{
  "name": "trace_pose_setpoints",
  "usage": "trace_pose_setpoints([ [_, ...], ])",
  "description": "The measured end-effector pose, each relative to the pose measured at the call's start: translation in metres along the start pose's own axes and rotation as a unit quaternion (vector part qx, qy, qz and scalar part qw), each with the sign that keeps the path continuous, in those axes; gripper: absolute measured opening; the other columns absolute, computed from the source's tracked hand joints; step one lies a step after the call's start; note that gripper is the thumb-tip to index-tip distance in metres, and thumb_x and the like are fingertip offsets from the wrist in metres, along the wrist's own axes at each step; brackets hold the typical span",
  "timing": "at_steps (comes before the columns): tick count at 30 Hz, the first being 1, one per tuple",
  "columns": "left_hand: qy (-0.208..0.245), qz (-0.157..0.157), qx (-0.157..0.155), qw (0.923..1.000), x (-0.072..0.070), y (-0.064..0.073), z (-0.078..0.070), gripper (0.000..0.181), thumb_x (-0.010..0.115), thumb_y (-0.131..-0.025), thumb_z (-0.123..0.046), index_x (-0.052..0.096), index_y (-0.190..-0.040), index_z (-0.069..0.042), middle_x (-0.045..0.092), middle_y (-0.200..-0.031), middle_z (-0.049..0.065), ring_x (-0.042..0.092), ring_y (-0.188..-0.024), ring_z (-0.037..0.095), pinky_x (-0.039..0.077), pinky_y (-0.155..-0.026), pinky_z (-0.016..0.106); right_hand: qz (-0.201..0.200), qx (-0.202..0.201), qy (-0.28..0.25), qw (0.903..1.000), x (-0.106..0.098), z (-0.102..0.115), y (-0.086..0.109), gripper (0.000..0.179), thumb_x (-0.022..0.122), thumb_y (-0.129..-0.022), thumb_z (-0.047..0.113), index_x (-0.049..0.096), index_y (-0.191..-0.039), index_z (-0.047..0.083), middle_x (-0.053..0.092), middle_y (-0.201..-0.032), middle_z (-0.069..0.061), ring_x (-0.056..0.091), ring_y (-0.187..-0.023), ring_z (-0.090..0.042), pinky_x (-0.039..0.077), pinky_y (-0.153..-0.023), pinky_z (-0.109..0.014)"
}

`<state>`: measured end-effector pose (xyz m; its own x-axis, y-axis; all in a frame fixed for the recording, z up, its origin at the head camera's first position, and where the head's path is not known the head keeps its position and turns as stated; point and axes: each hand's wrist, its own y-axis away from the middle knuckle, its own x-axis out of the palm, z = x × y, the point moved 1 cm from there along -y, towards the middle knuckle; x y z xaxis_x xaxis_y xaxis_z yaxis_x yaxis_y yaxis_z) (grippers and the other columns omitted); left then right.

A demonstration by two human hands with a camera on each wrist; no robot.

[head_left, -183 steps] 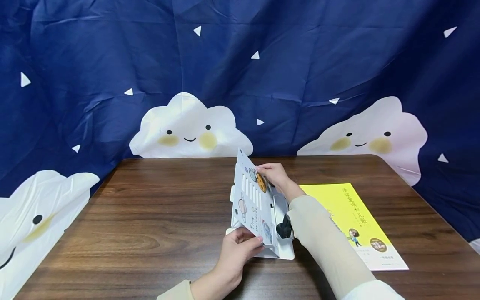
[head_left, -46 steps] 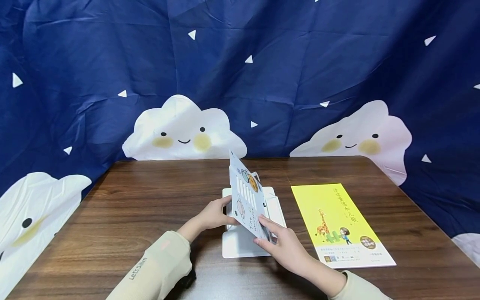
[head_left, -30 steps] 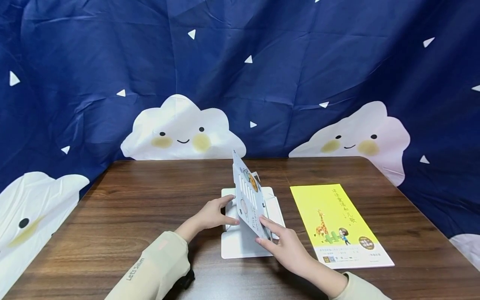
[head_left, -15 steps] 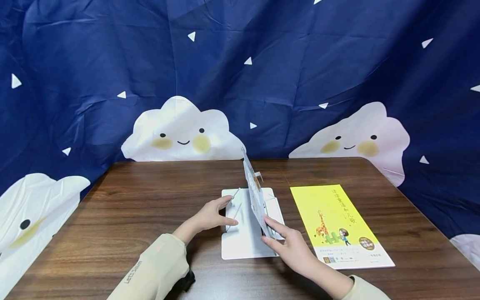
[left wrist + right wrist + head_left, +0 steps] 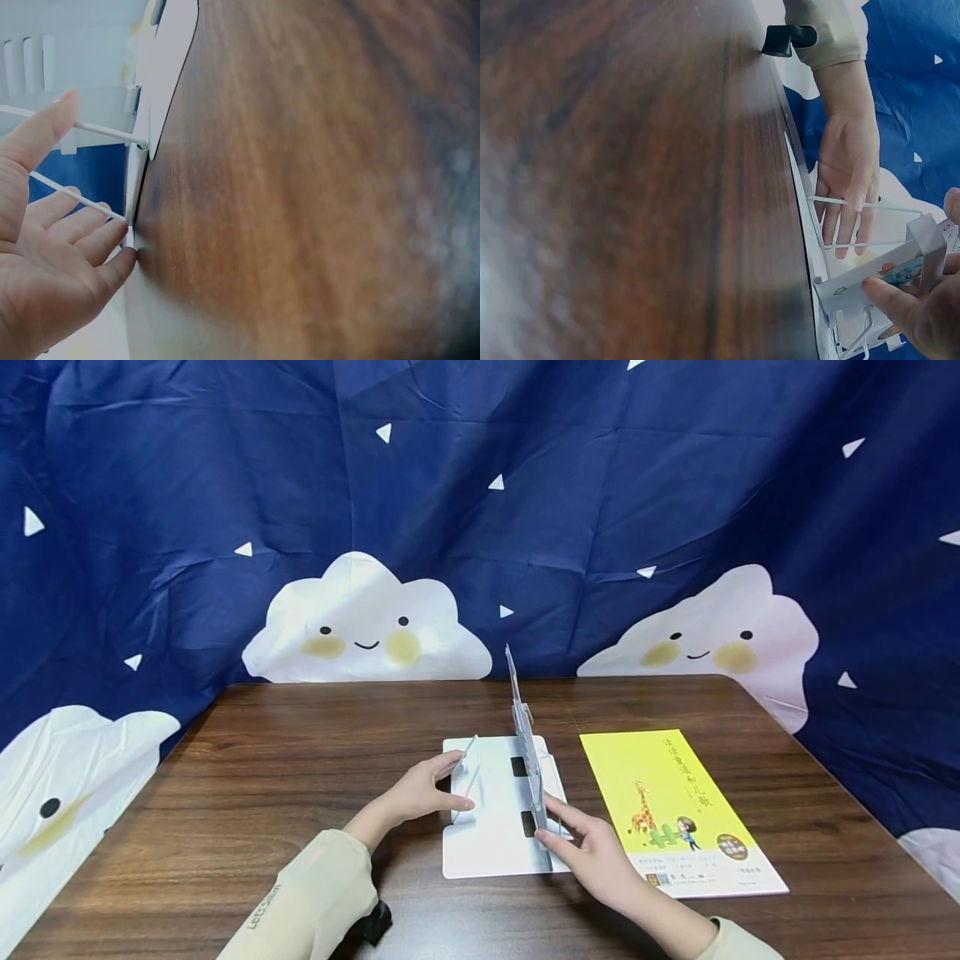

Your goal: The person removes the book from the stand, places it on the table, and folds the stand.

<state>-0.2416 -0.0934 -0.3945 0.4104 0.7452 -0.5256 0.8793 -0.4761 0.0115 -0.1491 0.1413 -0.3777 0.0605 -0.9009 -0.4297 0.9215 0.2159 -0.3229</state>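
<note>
A white metal book stand lies with its base plate (image 5: 491, 852) on the table. Its printed panel (image 5: 527, 752) stands nearly upright, seen almost edge-on in the head view. My right hand (image 5: 596, 860) pinches the panel near its lower front edge, thumb on the left face and fingers on the other. At the base's left end my left hand (image 5: 412, 793) is beside a raised wire support (image 5: 109, 133). In the left wrist view its thumb overlaps one wire while the fairly straight fingers extend behind the other.
A yellow book (image 5: 671, 802) with a giraffe on its cover lies flat to the right of the stand, close to my right hand. A blue curtain (image 5: 420, 493) with white clouds hangs behind the brown wooden table (image 5: 322, 735).
The panel has swung rightward from a left lean to nearly upright, my right hand moving with it, and more base plate shows. Lately my left hand has stayed by the wire support.
</note>
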Motion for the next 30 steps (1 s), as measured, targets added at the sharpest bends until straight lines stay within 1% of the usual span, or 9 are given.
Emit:
trace_pose_setpoints([
  [2, 0.003, 0.0, -0.003, 1.0, 0.001, 0.0, 0.0, 0.08, 0.073, -0.069, -0.025, 0.029, -0.132, 0.0, 0.032, -0.134, 0.014, 0.031, -0.12, 0.025, 0.027, -0.097, 0.037, -0.004, 0.003, -0.012, 0.9999, 0.0, -0.002, 0.001, 0.04, 0.063, -0.078, 0.008, 0.052, -0.115, -0.004, 0.052, -0.114, -0.017, 0.051, -0.096, -0.019, 0.047, -0.073, -0.027],
  [4, 0.005, 0.001, -0.005, 1.0, 0.001, 0.0, 0.0, 0.081, 0.073, -0.069, -0.025, 0.029, -0.132, 0.0, 0.032, -0.134, 0.014, 0.031, -0.12, 0.025, 0.027, -0.097, 0.037, -0.007, 0.007, -0.021, 0.9997, 0.0, -0.013, 0.001, 0.04, 0.062, -0.079, 0.011, 0.052, -0.115, -0.004, 0.052, -0.114, -0.016, 0.049, -0.101, -0.019, 0.044, -0.08, -0.029],
  [5, 0.006, 0.0, -0.007, 1.0, 0.001, -0.002, 0.004, 0.082, 0.073, -0.068, -0.027, 0.029, -0.132, -0.002, 0.032, -0.134, 0.013, 0.03, -0.121, 0.023, 0.026, -0.097, 0.035, -0.01, 0.013, -0.022, 0.9996, -0.001, -0.013, 0.001, 0.04, 0.062, -0.079, 0.011, 0.052, -0.114, -0.005, 0.052, -0.114, -0.017, 0.047, -0.103, -0.019, 0.043, -0.081, -0.031],
  [7, 0.006, -0.001, -0.008, 0.9999, 0.001, -0.002, 0.004, 0.082, 0.074, -0.068, -0.028, 0.029, -0.132, -0.002, 0.032, -0.134, 0.012, 0.031, -0.121, 0.023, 0.026, -0.097, 0.035, -0.014, 0.019, -0.025, 0.9994, -0.001, -0.014, 0.002, 0.04, 0.062, -0.08, 0.011, 0.052, -0.114, -0.006, 0.052, -0.115, -0.016, 0.044, -0.108, -0.02, 0.04, -0.085, -0.032],
  [11, 0.007, -0.003, -0.008, 0.9999, 0.001, -0.001, 0.003, 0.082, 0.074, -0.067, -0.028, 0.03, -0.132, -0.002, 0.032, -0.134, 0.012, 0.031, -0.121, 0.023, 0.027, -0.097, 0.035, -0.011, 0.018, -0.036, 0.9991, -0.001, -0.014, 0.001, 0.038, 0.062, -0.08, 0.012, 0.053, -0.114, -0.004, 0.052, -0.114, -0.015, 0.047, -0.104, -0.019, 0.043, -0.081, -0.032],
  [15, -0.005, -0.005, -0.004, 1.0, 0.001, -0.002, 0.002, 0.081, 0.073, -0.068, -0.029, 0.031, -0.132, -0.002, 0.033, -0.133, 0.012, 0.032, -0.12, 0.023, 0.027, -0.097, 0.035, -0.008, 0.017, -0.044, 0.9988, -0.002, -0.014, 0.001, 0.038, 0.061, -0.08, 0.013, 0.053, -0.114, -0.003, 0.052, -0.115, -0.014, 0.047, -0.104, -0.017, 0.044, -0.08, -0.031],
  [19, -0.049, -0.01, 0.005, 0.9987, 0.004, -0.003, -0.001, 0.08, 0.073, -0.068, -0.032, 0.033, -0.131, -0.003, 0.036, -0.131, 0.013, 0.034, -0.119, 0.023, 0.03, -0.095, 0.035, -0.01, 0.024, -0.046, 0.9986, -0.002, -0.013, 0.002, 0.038, 0.061, -0.08, 0.013, 0.053, -0.114, -0.002, 0.052, -0.115, -0.013, 0.048, -0.102, -0.016, 0.044, -0.079, -0.03],
  [24, -0.114, -0.018, 0.01, 0.9933, 0.008, -0.007, -0.004, 0.078, 0.072, -0.066, -0.037, 0.038, -0.129, -0.005, 0.042, -0.127, 0.012, 0.037, -0.116, 0.024, 0.034, -0.092, 0.038, -0.015, 0.03, -0.044, 0.9985, -0.002, -0.014, 0.002, 0.037, 0.061, -0.08, 0.012, 0.054, -0.114, -0.001, 0.052, -0.115, -0.013, 0.047, -0.104, -0.016, 0.044, -0.08, -0.031],
  [30, -0.146, -0.02, 0.015, 0.989, 0.014, -0.013, -0.004, 0.077, 0.073, -0.066, -0.036, 0.041, -0.127, -0.004, 0.043, -0.126, 0.011, 0.038, -0.115, 0.023, 0.033, -0.093, 0.037, -0.01, 0.023, -0.052, 0.9983, -0.001, -0.013, 0.002, 0.036, 0.061, -0.08, 0.01, 0.053, -0.114, -0.003, 0.052, -0.115, -0.014, 0.045, -0.107, -0.018, 0.041, -0.083, -0.032],
])
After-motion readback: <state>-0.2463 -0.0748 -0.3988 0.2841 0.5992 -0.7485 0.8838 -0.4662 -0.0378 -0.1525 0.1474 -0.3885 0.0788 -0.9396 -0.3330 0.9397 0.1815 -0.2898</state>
